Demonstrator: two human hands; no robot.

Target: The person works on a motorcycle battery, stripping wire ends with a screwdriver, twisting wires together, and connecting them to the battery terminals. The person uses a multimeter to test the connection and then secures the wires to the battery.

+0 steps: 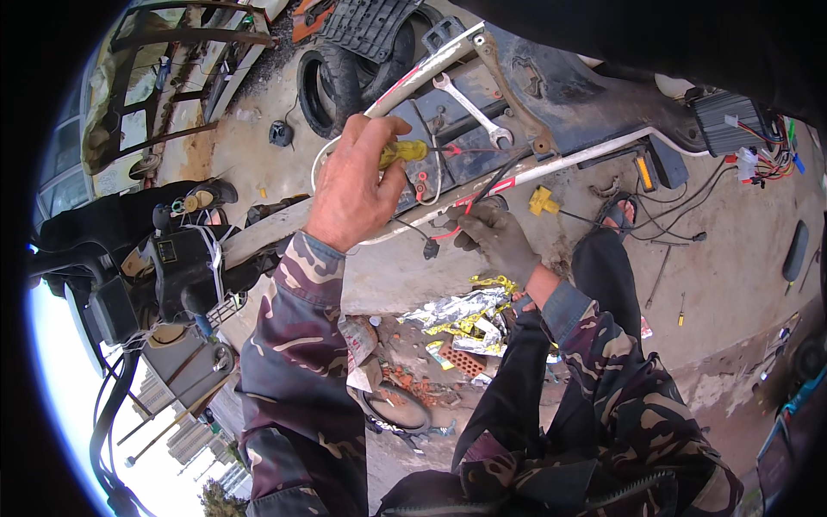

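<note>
My bare left hand (349,185) is closed round the yellow handle of what looks like a screwdriver (405,153), above the battery bay of a scooter frame. Beside its tip is a red-sleeved wire end (452,150). My right hand (500,241), in a grey glove, pinches a red wire (448,233) at the near frame rail; its fingertips are partly hidden. A black cable (498,177) runs up from there. An open-end wrench (472,112) lies across the dark batteries (422,116). A small red terminal (421,188) sits near my left fingers.
The white frame rail (586,158) runs past both hands. A yellow connector (543,201) hangs at right, and a grey finned controller (732,125) trails loose wires. Handlebar parts (177,267) stand at left. Tyres (327,86) lie beyond; crumpled foil packaging (469,314) is near my legs.
</note>
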